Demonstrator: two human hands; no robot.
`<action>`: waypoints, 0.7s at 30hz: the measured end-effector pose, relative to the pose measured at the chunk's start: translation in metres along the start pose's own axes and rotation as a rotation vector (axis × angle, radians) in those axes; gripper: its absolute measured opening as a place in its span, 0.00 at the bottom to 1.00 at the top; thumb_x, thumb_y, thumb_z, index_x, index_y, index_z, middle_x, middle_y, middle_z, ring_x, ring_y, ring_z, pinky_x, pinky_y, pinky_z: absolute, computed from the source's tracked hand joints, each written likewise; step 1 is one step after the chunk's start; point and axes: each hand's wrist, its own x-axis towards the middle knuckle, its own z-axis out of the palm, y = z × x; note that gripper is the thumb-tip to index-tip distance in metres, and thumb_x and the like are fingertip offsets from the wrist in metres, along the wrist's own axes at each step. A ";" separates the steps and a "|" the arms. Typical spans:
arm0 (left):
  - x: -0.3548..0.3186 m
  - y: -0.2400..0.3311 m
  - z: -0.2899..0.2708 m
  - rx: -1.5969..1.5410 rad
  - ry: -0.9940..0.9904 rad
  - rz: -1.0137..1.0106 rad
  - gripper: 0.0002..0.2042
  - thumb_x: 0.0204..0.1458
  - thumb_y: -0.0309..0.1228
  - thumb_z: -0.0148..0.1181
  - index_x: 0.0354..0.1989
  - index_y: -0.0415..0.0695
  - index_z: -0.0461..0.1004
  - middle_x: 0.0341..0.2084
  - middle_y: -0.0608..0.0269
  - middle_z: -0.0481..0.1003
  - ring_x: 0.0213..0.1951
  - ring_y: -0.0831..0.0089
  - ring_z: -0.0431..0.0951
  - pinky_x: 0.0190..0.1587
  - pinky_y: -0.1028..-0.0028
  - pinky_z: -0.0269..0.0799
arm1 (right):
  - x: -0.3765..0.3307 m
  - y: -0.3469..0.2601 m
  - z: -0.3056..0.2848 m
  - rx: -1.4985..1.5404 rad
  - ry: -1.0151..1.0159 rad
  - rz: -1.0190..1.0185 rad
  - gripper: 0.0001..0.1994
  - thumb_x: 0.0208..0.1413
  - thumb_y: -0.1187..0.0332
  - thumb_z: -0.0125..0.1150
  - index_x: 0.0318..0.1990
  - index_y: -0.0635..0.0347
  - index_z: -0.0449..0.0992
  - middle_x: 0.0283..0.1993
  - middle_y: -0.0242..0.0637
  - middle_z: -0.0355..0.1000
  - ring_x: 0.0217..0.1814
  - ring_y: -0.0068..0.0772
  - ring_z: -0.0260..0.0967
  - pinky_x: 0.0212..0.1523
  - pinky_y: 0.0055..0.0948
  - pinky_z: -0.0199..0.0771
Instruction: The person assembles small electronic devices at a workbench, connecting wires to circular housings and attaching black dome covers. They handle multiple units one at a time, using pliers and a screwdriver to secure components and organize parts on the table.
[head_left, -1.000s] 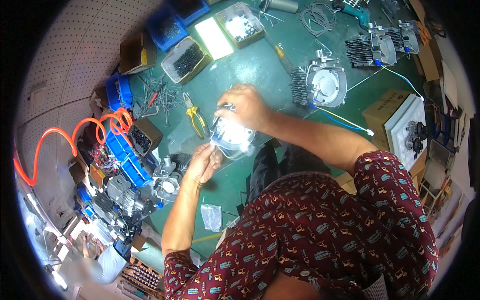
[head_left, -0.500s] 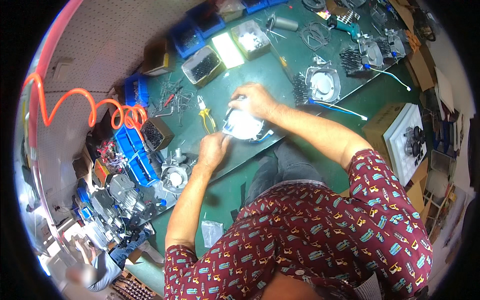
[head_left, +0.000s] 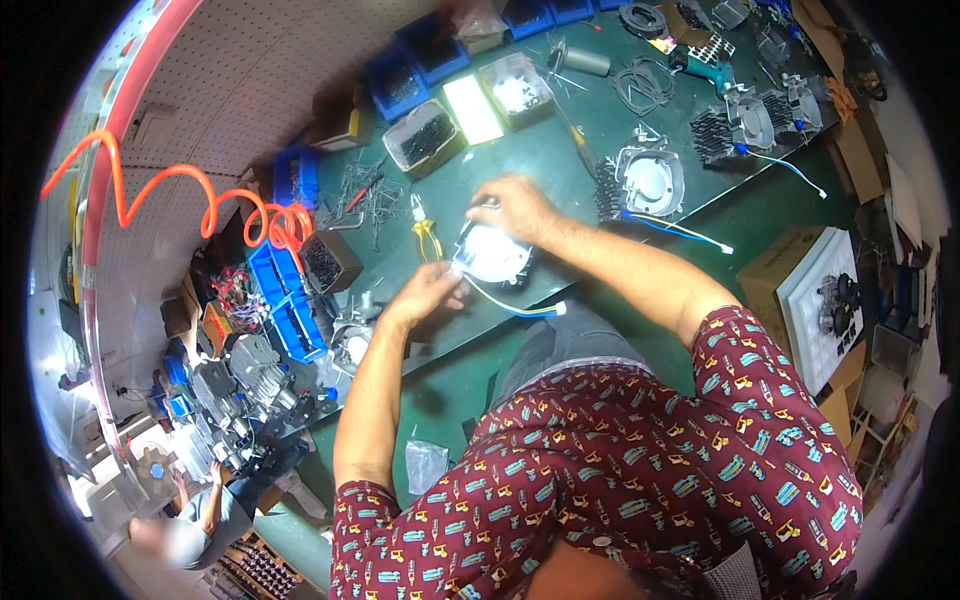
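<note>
A round metal motor housing (head_left: 492,254) with a bright white face lies near the bench edge in front of me. My right hand (head_left: 516,208) is closed over its far side, fingers curled on the upper rim. At its left edge my left hand (head_left: 428,292) pinches thin wires (head_left: 500,303), which curve from the fingertips toward a white connector (head_left: 558,310) over the bench edge. Glare washes out the housing's face, and the exact pinch point is partly hidden. Just beyond my left hand lie yellow-handled pliers (head_left: 427,234).
Similar housings with wires stand right (head_left: 650,182) and left (head_left: 352,342). Bins of screws (head_left: 425,138), loose hex keys (head_left: 368,195) and blue trays (head_left: 285,300) surround the work spot. An orange coiled hose (head_left: 225,204) hangs left. A person (head_left: 195,520) sits at lower left.
The wires and connector have swung from the housing's right side to hang below it from my left fingertips. My right hand stays on the housing; the whole view has shifted slightly.
</note>
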 end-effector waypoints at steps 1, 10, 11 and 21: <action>-0.001 0.002 0.001 -0.062 -0.017 -0.032 0.13 0.67 0.36 0.53 0.43 0.37 0.76 0.31 0.64 0.77 0.34 0.78 0.75 0.36 0.76 0.77 | 0.000 -0.001 -0.001 0.013 0.002 -0.007 0.15 0.51 0.55 0.70 0.34 0.58 0.82 0.35 0.45 0.80 0.42 0.50 0.77 0.47 0.44 0.76; -0.009 -0.001 0.033 1.032 0.484 0.403 0.07 0.56 0.27 0.61 0.39 0.37 0.77 0.33 0.40 0.77 0.36 0.39 0.75 0.38 0.58 0.73 | 0.001 -0.004 -0.003 -0.011 -0.024 0.053 0.14 0.50 0.57 0.71 0.35 0.59 0.82 0.37 0.43 0.80 0.45 0.47 0.77 0.50 0.42 0.75; -0.008 -0.003 0.033 0.976 0.494 0.424 0.06 0.56 0.27 0.61 0.37 0.36 0.77 0.30 0.42 0.76 0.33 0.46 0.75 0.36 0.59 0.72 | 0.001 -0.004 -0.003 0.005 -0.021 0.048 0.14 0.51 0.57 0.71 0.35 0.59 0.82 0.37 0.43 0.80 0.45 0.47 0.77 0.50 0.42 0.75; -0.007 -0.010 0.026 -0.089 0.245 -0.020 0.12 0.68 0.33 0.49 0.41 0.39 0.76 0.26 0.66 0.74 0.26 0.78 0.71 0.30 0.77 0.71 | 0.002 -0.001 -0.004 -0.016 0.003 0.030 0.13 0.50 0.57 0.71 0.34 0.58 0.82 0.36 0.43 0.80 0.44 0.47 0.76 0.48 0.43 0.74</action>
